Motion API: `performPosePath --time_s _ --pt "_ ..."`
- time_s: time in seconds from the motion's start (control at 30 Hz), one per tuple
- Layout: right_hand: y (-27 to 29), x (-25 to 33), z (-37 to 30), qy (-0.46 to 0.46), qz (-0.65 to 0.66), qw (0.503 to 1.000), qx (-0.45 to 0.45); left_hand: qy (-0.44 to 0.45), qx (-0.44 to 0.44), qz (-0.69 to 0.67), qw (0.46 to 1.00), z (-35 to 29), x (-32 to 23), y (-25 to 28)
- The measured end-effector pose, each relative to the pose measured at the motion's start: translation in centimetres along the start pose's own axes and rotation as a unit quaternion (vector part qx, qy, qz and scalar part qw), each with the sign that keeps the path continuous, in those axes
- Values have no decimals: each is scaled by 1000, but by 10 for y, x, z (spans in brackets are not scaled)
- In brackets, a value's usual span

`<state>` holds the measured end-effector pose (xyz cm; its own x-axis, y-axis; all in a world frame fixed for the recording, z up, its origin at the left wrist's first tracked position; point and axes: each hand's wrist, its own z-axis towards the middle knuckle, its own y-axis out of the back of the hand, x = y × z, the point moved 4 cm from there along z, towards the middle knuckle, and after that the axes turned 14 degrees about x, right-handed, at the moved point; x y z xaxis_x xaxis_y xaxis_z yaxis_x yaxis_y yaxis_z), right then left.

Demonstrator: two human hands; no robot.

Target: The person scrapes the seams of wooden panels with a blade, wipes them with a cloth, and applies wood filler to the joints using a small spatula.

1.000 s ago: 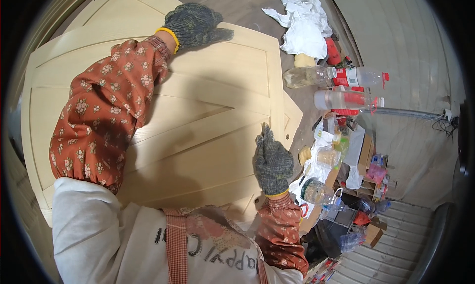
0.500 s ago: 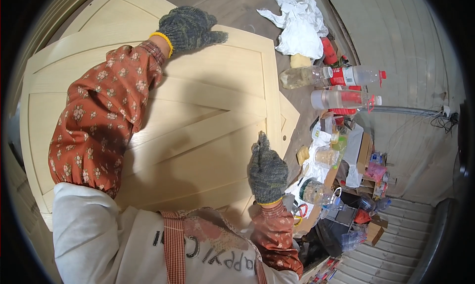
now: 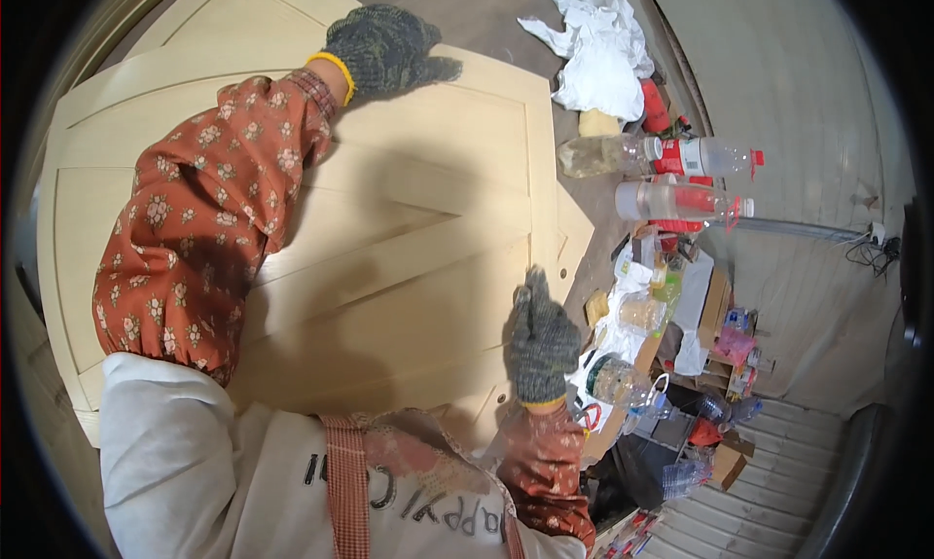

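A pale cream wooden door panel [image 3: 428, 170], with a raised frame and slanting strips, lies flat before me. At its far edge, my left hand [image 3: 384, 48] in a dark knitted glove with a yellow cuff is closed over the rim, thumb stretched to the right. Near the right edge, my right hand [image 3: 545, 345] in a matching glove is closed at the rim, with leading digits pointing away from me along the frame. Its other fingers are partly hidden. Another cream panel [image 3: 576, 228] pokes out beneath, bearing a small dark round spot.
Several plastic bottles [image 3: 671, 199] lie in view to the right of the panels. Beyond them is a crumpled white sheet [image 3: 603, 58]. Nearer on the right are a clear jug [image 3: 623, 384], cups, cardboard boxes [image 3: 732, 457] and other clutter. A pale wall [image 3: 769, 82] rises behind.
The whole view has shifted slightly, so panels and bottles appear farther right. My right hand has slid a little to the right along the edge area. My left hand keeps its place on the far rim.
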<state>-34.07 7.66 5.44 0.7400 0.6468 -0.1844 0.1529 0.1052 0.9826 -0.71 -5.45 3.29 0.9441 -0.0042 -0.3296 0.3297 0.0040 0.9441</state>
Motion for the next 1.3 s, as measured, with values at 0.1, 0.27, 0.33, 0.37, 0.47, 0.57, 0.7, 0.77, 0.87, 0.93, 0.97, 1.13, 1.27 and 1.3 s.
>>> performPosePath --time_s 0.1,0.27,0.33,0.37,0.47,0.57,0.7,0.77,0.87,0.93,0.97,1.13,1.27,1.3 --pt "-1 0 1 -2 -19 1000 2 -4 22 -10 1000 3 0 -1" --pt "0 -2 -3 -59 37 996 50 3 -13 -2 1000 2 0 1" --pt "2 0 -4 -45 21 998 41 -2 13 -12 1000 2 1 -1" --pt "6 5 -4 10 -24 999 -20 -8 16 -11 1000 2 0 -1" --pt "-1 -6 3 -86 89 992 38 -21 8 -8 1000 2 0 0" --pt "4 -1 6 -59 63 995 -44 0 -26 15 1000 -1 -1 2" --pt "-1 -3 12 -149 74 981 96 -1 40 -16 999 3 0 0" --pt "1 -3 12 -159 89 980 76 -21 6 5 1000 4 -2 3" --pt "-2 -7 4 -204 230 950 55 5 22 10 1000 3 0 1" --pt "3 2 7 -92 79 992 19 5 32 1 999 2 2 -1" --pt "3 5 8 -57 -9 998 19 3 31 -1 1000 4 1 -1" --pt "-3 -10 7 -166 223 959 51 -26 -43 13 999 2 0 0" --pt "-5 -2 14 -55 -100 989 97 -8 26 -5 1000 2 0 2" --pt "-5 -5 15 -59 -74 992 83 -7 37 -5 999 3 -1 3"
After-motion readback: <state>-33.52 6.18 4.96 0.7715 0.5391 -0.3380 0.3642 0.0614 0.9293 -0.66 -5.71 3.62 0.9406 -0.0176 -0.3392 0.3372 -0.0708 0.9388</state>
